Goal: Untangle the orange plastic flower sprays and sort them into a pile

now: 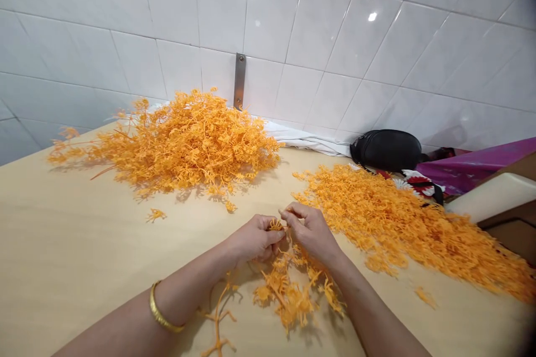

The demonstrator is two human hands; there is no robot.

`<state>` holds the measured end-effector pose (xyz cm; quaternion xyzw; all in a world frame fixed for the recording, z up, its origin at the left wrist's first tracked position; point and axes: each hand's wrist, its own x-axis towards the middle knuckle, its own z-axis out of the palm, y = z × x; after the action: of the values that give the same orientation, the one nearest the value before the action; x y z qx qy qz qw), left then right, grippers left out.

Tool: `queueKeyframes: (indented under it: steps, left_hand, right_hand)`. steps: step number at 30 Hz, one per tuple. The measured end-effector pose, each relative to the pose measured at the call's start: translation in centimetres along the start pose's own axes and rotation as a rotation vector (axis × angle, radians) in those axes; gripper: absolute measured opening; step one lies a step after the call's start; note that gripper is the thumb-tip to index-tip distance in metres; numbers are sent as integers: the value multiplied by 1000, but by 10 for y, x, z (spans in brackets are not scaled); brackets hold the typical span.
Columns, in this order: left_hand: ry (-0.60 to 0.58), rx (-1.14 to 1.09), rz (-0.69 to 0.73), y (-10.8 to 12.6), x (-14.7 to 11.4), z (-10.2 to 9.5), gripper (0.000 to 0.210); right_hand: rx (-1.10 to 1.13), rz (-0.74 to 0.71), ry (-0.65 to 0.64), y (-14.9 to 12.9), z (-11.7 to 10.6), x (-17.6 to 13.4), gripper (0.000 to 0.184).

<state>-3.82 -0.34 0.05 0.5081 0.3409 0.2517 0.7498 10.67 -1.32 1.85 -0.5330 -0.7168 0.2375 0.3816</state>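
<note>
My left hand is closed, with a small orange plastic floret showing between thumb and fingers. Close against it, my right hand pinches at the same orange branching sprig; its fingertips partly hide what they grip. The sprig's florets and thin stems hang below both hands, over the table. Nearer to me lies a bare orange stem with short side branches, under my left forearm.
A tall heap of orange sprigs stands at back left. Loose florets spread across the right, beside a black pouch, a purple sheet and a cream-coloured object. White cloth lies along the tiled wall.
</note>
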Motion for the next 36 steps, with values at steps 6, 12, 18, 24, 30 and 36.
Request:
queueKeyframes:
  steps: [6,12,18,24,30,36]
  left_hand:
    - [-54,-312,-73,3,0,-14,40]
    - [-87,-325,-104,2,3,-15,26]
    - [37,-207,-84,8,-1,-5,23]
    - [145,-171,-56,9,-1,1,21]
    - [84,-4,-110,4,-2,-1,21]
    - [38,-198,-6,-1,3,-12,28]
  right_hand:
    - [131,104,300,11,-2,3,28]
    - [282,217,239,19,-1,3,26]
    - [288,164,71,15,-1,0,19]
    - [340,162,-49,5,-4,-5,35]
    - [339,222,222,20,-11,2,29]
    - [-192,201,744,49,-42,8,16]
